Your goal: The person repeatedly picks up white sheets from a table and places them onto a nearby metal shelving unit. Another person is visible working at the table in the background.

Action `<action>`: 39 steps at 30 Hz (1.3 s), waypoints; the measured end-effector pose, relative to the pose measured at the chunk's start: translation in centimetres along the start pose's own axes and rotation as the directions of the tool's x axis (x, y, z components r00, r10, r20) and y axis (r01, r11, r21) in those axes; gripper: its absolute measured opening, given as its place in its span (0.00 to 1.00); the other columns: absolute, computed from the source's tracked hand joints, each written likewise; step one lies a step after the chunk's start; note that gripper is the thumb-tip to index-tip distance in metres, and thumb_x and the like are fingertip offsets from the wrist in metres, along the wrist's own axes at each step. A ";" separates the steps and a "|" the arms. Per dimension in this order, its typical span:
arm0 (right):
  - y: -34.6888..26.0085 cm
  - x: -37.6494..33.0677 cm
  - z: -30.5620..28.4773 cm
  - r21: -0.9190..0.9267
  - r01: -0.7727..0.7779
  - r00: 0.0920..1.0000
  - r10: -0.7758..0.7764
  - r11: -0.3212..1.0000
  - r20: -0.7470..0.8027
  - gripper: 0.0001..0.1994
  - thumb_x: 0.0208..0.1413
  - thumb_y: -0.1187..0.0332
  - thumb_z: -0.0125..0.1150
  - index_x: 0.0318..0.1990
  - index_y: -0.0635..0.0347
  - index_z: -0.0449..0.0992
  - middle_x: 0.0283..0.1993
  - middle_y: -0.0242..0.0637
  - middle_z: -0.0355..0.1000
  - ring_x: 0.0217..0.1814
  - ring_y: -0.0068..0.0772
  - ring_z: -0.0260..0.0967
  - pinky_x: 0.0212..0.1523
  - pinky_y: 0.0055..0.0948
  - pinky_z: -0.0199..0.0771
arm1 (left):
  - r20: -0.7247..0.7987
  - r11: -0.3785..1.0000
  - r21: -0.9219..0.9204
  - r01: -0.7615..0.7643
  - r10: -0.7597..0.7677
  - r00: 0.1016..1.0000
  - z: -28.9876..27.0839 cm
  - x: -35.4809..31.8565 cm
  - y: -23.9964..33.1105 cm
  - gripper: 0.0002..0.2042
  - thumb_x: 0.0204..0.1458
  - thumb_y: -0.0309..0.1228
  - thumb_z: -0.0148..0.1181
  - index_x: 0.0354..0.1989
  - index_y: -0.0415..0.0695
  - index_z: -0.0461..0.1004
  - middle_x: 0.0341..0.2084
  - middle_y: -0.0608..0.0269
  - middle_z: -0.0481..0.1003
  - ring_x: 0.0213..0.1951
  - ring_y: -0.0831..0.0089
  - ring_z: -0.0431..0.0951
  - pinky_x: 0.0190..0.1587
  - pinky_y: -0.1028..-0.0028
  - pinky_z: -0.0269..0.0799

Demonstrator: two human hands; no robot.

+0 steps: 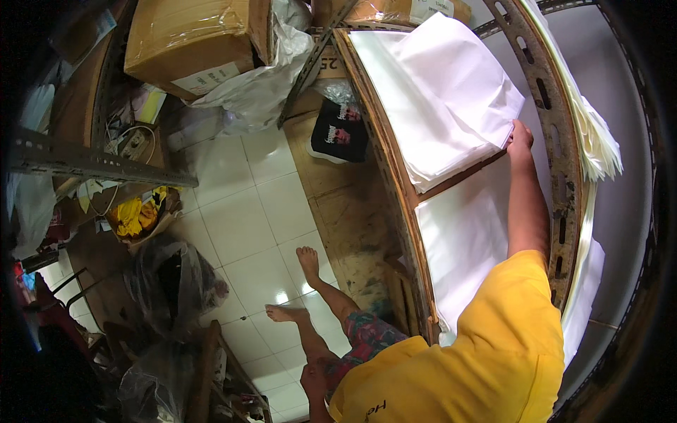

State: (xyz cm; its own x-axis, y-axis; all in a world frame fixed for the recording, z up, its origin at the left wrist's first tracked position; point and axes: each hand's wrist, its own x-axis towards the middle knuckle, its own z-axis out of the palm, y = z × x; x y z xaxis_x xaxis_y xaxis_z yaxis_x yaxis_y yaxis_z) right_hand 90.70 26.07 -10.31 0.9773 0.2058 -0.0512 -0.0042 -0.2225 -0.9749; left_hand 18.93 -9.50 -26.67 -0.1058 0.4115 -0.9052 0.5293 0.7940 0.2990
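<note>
My right hand (pixel 520 135) reaches out from a yellow sleeve (pixel 515 310) and pinches the corner of a folded stack of white sheets (pixel 444 92). The stack lies on a wooden-framed table (pixel 395 183). More white sheet material (pixel 465 240) is spread flat on the table below the stack, under my forearm. My left hand is not in the picture. My bare feet (pixel 307 258) stand on the white tiled floor beside the table.
A slotted metal rail (pixel 557 141) curves along the table's right side, with more white sheets (pixel 599 141) behind it. Cardboard boxes (pixel 197 42) and clear plastic bags (pixel 261 84) sit at the top. A black printed garment (pixel 340 130), dark plastic bags (pixel 173 282) and a metal shelf bar (pixel 92 163) are to the left.
</note>
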 end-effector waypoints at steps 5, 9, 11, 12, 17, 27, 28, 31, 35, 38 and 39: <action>3.9 9.1 -6.0 -0.266 0.050 0.987 -0.088 0.963 -0.134 0.08 0.51 0.68 0.64 0.27 0.61 0.74 0.22 0.36 0.69 0.18 0.26 0.64 0.13 0.25 0.57 | -0.065 0.981 -0.167 -0.098 0.088 0.994 -1.8 3.3 1.5 0.15 0.58 0.34 0.56 0.45 0.34 0.76 0.33 0.54 0.79 0.35 0.70 0.77 0.42 0.70 0.73; 5.0 11.8 -6.3 -0.598 0.029 0.946 -0.216 0.801 -0.243 0.10 0.48 0.65 0.63 0.28 0.66 0.78 0.27 0.42 0.75 0.25 0.35 0.73 0.23 0.32 0.73 | -0.082 0.969 -0.224 -0.109 0.093 0.992 -1.2 3.3 2.0 0.14 0.58 0.33 0.56 0.46 0.34 0.76 0.32 0.56 0.78 0.33 0.72 0.76 0.40 0.71 0.73; 4.0 10.4 -5.0 -0.752 -0.005 0.944 -0.244 0.660 -0.221 0.13 0.46 0.64 0.62 0.31 0.69 0.80 0.32 0.46 0.78 0.33 0.42 0.77 0.35 0.36 0.77 | -0.088 0.971 -0.227 -0.080 0.061 0.994 -0.6 2.8 2.0 0.14 0.59 0.33 0.56 0.45 0.35 0.76 0.32 0.56 0.78 0.33 0.72 0.76 0.40 0.72 0.73; 3.4 9.2 -4.5 -0.818 -0.024 0.942 -0.261 0.575 -0.211 0.15 0.45 0.63 0.61 0.32 0.70 0.80 0.34 0.48 0.79 0.36 0.45 0.78 0.41 0.39 0.79 | -0.084 0.971 -0.229 -0.064 0.046 0.995 -0.3 2.7 1.5 0.13 0.59 0.33 0.55 0.45 0.35 0.76 0.32 0.56 0.78 0.33 0.73 0.76 0.40 0.72 0.73; 3.4 8.4 -4.8 -0.876 -0.079 0.902 -0.340 0.475 -0.266 0.17 0.44 0.62 0.59 0.35 0.69 0.81 0.40 0.53 0.79 0.46 0.54 0.77 0.51 0.42 0.75 | -0.081 0.974 -0.213 -0.077 0.061 0.995 -0.6 2.3 0.6 0.12 0.59 0.32 0.55 0.43 0.35 0.76 0.32 0.56 0.78 0.33 0.71 0.77 0.40 0.71 0.73; 7.5 6.5 -5.4 -0.875 0.475 0.620 -0.741 0.093 0.258 0.17 0.58 0.62 0.53 0.43 0.68 0.79 0.47 0.52 0.76 0.49 0.52 0.74 0.53 0.45 0.72 | -0.195 0.921 -0.081 -0.382 0.361 0.912 -4.5 -1.5 5.2 0.14 0.58 0.33 0.57 0.45 0.34 0.75 0.32 0.47 0.79 0.36 0.58 0.81 0.42 0.65 0.75; 8.4 4.7 -3.8 -0.797 0.598 0.438 -0.799 -0.083 0.412 0.17 0.60 0.61 0.52 0.44 0.68 0.79 0.48 0.52 0.76 0.49 0.50 0.73 0.54 0.45 0.71 | -0.232 0.919 -0.101 -0.380 0.350 0.908 -4.9 -2.9 5.9 0.14 0.58 0.34 0.58 0.45 0.34 0.75 0.31 0.46 0.79 0.36 0.57 0.81 0.42 0.65 0.76; 6.1 -10.0 2.2 -0.323 0.686 0.727 -0.634 0.652 0.264 0.17 0.64 0.63 0.52 0.54 0.65 0.75 0.58 0.49 0.71 0.57 0.47 0.70 0.59 0.42 0.69 | -0.304 0.873 -0.219 -0.435 0.362 0.881 -6.7 -6.7 8.5 0.14 0.59 0.34 0.58 0.47 0.37 0.75 0.36 0.47 0.78 0.37 0.56 0.81 0.42 0.64 0.76; 7.6 -25.9 4.5 -0.101 0.551 0.680 -0.375 0.828 0.630 0.16 0.66 0.67 0.53 0.56 0.67 0.72 0.52 0.41 0.73 0.44 0.29 0.70 0.43 0.25 0.72 | -0.538 0.709 -0.161 -0.687 0.521 0.663 -12.4 -12.8 8.8 0.13 0.59 0.34 0.56 0.48 0.40 0.75 0.38 0.51 0.76 0.37 0.58 0.80 0.41 0.65 0.76; 7.7 -41.7 5.6 0.040 0.309 0.467 -0.188 0.950 0.864 0.13 0.66 0.68 0.51 0.52 0.64 0.73 0.41 0.31 0.71 0.35 0.22 0.63 0.32 0.21 0.65 | -0.683 0.635 -0.096 -0.766 0.518 0.515 -17.7 -19.0 6.2 0.13 0.59 0.34 0.57 0.47 0.40 0.75 0.36 0.52 0.76 0.38 0.59 0.80 0.41 0.63 0.75; 9.6 -43.6 6.8 0.075 0.255 0.416 -0.180 0.964 0.891 0.11 0.66 0.68 0.50 0.51 0.63 0.72 0.40 0.30 0.70 0.35 0.22 0.63 0.32 0.21 0.64 | -0.728 0.647 -0.093 -0.756 0.474 0.495 -19.1 -21.0 5.2 0.12 0.59 0.33 0.57 0.47 0.40 0.75 0.35 0.53 0.76 0.38 0.59 0.80 0.40 0.63 0.75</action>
State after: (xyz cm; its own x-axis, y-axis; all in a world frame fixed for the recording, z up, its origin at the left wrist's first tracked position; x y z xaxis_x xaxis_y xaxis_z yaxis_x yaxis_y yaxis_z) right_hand 46.56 21.43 -18.94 0.2185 0.9751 -0.0393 0.2292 -0.0904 -0.9692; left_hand 7.84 -5.50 -0.35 -0.4149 0.9057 -0.0866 0.3444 0.2444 0.9064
